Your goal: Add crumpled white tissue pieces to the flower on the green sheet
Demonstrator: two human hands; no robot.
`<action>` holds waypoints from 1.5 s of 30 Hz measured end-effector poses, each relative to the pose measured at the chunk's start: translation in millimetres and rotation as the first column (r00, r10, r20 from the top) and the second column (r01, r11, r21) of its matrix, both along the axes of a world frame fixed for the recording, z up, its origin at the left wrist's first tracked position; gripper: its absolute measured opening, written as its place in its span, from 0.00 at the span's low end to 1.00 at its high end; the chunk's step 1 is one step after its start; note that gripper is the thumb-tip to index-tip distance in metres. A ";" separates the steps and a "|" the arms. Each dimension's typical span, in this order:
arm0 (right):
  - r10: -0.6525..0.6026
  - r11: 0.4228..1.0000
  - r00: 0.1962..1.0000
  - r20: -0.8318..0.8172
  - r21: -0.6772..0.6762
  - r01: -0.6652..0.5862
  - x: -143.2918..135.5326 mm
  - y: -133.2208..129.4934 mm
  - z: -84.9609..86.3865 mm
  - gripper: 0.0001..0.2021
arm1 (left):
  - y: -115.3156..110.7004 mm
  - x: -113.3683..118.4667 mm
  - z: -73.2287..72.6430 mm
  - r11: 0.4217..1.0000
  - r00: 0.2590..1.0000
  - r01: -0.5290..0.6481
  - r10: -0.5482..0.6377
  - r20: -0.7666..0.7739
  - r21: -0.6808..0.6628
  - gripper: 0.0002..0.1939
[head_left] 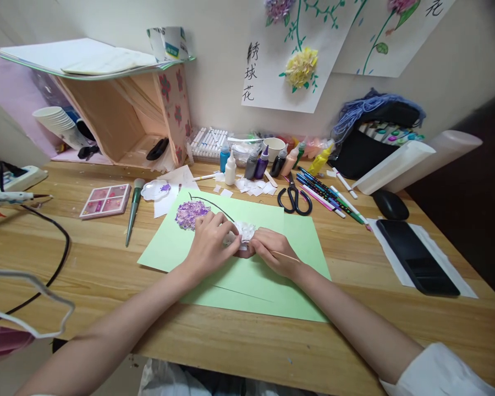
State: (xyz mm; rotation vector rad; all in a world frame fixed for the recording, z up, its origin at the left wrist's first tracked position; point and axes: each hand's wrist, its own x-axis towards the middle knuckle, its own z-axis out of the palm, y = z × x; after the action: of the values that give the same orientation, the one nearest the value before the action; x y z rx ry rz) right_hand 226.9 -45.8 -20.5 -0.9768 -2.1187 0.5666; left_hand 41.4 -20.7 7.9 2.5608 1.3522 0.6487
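A sheet of light green paper lies on the table under both hands. On it sits a white paper flower made of crumpled pieces. My left hand has curled fingers and a thumb at the flower's left side, gripping its edge. From the right, my right hand is closed around a thin wooden stick, its tip hidden at the flower. Just below the flower, a small brownish object shows between the hands. A purple paper flower and a dark curved stem line are at the sheet's upper left.
Paint bottles stand along the back, with white paper scraps before them. Black-handled scissors and pens lie right of them. A phone is far right; a brush and hot glue gun are left.
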 end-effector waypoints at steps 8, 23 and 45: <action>-0.048 0.991 0.996 -0.073 -0.125 0.038 0.2 2.0 0.7 0.20 | 6.2 -6.3 -2.0 0.994 0.983 -0.107 0.105 0.149 0.005 0.10; -0.294 0.925 0.909 -0.295 -0.326 0.194 -9.1 -3.7 0.2 0.24 | 6.8 -4.4 -13.2 0.992 0.965 -0.123 0.112 0.238 0.033 0.10; -0.285 0.899 0.930 -0.233 -0.402 0.175 -11.1 -1.8 2.8 0.24 | 6.7 -3.1 -15.0 0.994 0.977 -0.104 0.100 0.189 0.013 0.10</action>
State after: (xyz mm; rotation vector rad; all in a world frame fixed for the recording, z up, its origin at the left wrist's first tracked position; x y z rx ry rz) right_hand 215.8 -47.6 -17.7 -1.2542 -1.6359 0.9523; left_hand 38.3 -14.1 -7.0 2.3879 1.4264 0.9038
